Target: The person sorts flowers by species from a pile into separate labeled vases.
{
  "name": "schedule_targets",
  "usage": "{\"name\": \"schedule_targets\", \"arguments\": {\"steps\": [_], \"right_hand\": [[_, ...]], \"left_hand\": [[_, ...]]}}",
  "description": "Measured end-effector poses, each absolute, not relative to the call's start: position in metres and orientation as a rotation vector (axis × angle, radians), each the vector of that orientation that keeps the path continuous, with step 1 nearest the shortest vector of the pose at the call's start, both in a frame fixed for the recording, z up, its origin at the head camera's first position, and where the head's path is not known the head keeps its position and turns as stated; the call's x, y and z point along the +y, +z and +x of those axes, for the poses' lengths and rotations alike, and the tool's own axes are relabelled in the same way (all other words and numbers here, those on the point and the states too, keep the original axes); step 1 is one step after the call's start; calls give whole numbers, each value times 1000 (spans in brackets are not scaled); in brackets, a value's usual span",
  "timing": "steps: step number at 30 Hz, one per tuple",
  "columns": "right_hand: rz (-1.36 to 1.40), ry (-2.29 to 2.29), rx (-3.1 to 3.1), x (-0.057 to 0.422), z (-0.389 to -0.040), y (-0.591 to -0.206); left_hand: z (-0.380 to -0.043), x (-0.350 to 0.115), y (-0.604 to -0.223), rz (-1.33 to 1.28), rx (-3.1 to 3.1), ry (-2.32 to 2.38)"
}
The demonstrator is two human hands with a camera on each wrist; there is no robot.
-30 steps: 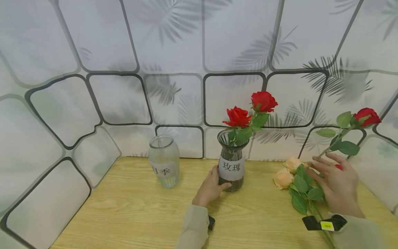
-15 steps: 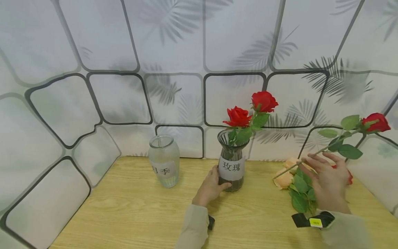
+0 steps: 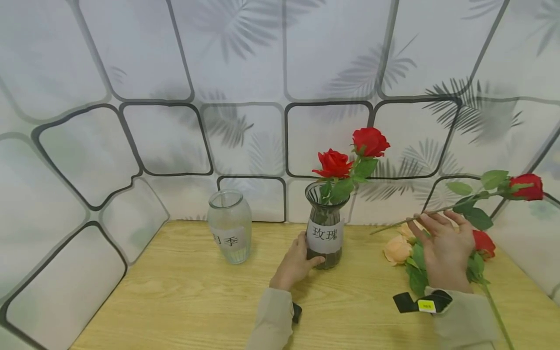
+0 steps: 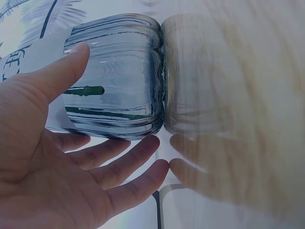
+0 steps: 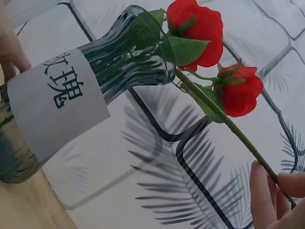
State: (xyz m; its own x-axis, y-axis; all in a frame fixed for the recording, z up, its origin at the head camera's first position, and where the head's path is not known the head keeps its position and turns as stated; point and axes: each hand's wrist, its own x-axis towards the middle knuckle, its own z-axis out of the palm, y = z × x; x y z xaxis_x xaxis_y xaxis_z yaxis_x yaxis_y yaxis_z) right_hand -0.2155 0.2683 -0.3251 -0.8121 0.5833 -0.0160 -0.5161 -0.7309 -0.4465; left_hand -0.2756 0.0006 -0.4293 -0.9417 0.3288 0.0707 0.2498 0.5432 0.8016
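My left hand (image 3: pixel 295 265) holds the lower part of a grey ribbed glass vase (image 3: pixel 324 215), thumb across the front and fingers at its far side. Two red roses (image 3: pixel 371 142) stand in this vase; green stem ends show through the glass in the left wrist view. Farther right, my right hand (image 3: pixel 448 250) pinches the stem of another red rose (image 3: pixel 526 187) between thumb and fingers. That rose lies nearly level, bloom to the right and cut end toward the vase. In the right wrist view its stem (image 5: pixel 233 126) overlaps the vase's rim.
A clear glass vase (image 3: pixel 230 216) with a paper label stands to the left. Under and beside my right hand, peach roses (image 3: pixel 398 250) and a red rose (image 3: pixel 483 244) lie on the wooden table (image 3: pixel 188 296). A patterned curtain (image 3: pixel 245 136) rises behind the table.
My right hand has moved left and swung the rose from slanting upward to nearly level, its stem end now toward the vase. The left hand and vase have stayed put.
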Motion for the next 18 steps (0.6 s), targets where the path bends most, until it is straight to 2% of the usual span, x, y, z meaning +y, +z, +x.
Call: {"name": "schedule_targets", "arguments": {"steps": [9, 18], "right_hand": [[-114, 2561, -468, 256, -218, -316], [-180, 2403, -492, 238, -226, -305]], "left_hand": [[-278, 1, -427, 501, 2684, 1369], [-276, 1, -429, 490, 2691, 1347]]}}
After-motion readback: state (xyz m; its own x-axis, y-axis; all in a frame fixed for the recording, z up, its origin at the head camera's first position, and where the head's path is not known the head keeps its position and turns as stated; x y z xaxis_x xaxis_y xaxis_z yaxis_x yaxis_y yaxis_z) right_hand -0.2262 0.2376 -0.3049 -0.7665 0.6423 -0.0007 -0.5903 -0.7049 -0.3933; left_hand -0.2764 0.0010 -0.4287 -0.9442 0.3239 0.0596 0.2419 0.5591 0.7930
